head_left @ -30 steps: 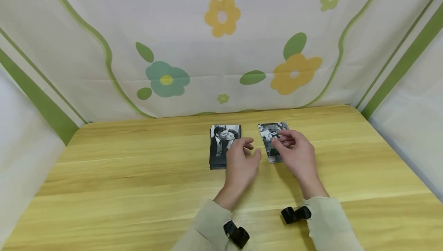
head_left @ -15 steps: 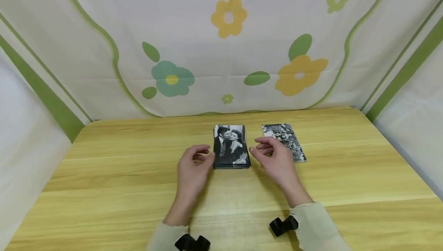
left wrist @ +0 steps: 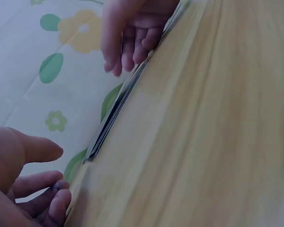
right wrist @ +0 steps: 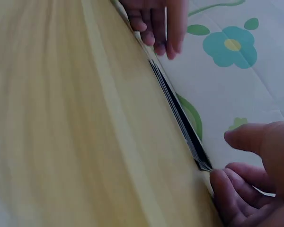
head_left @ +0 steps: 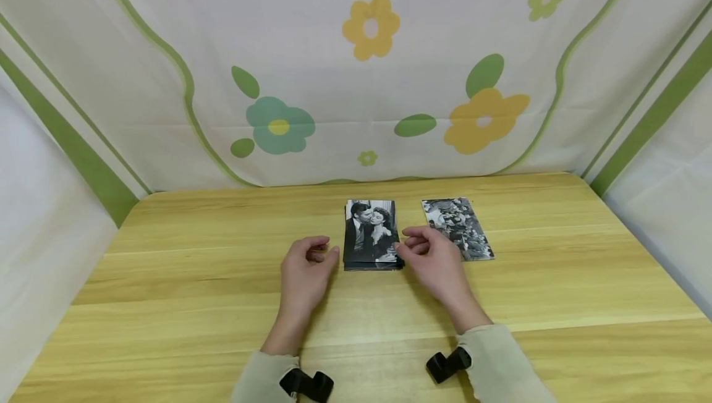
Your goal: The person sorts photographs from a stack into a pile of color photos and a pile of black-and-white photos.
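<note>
Clearly, right hand (head_left: pixel 438 266) part-hides a photo (head_left: pixel 463 227), perhaps touching the stack (head_left: pixel 369 238).

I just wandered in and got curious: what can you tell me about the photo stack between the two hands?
The photo stack is several thin rectangular cards, apparently paper, with a black-and-white picture of two people close together on top. It lies flat on the wood-grain table, slightly uneven, darker cards peeking out at the near edge. The left hand is apart from it; the right hand is at its right edge, but whether they touch I can't tell.
</note>
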Tool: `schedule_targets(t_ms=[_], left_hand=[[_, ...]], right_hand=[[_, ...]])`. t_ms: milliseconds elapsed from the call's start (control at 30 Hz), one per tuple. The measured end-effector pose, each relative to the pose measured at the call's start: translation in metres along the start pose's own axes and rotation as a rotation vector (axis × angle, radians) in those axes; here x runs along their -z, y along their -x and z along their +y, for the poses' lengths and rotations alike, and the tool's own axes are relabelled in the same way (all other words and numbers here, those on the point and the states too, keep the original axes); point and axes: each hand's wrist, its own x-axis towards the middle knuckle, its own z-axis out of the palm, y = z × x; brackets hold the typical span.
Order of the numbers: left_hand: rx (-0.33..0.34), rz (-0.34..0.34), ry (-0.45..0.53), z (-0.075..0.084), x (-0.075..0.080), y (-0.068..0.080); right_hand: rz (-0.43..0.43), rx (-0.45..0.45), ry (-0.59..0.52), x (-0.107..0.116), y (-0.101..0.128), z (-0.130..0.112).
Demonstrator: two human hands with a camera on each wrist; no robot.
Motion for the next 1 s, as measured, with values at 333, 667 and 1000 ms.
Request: schedule_targets(t_ms=[333,667,1000], left_hand=[[-0.069,-0.007,-0.184,-0.001,-0.017,0.004],[-0.091,0.067,-0.221,-0.004,-0.024,0.011],[-0.139,0.069,-0.247,-0.007,-0.025,0.014]], right_hand=[[0.047,0.064,0.134,-0.019,0.001,-0.002],[0.068,0.051,0.157,-0.023,0.003,-0.001],[0.061,0.049,0.158,-0.026,0.005,0.001]])
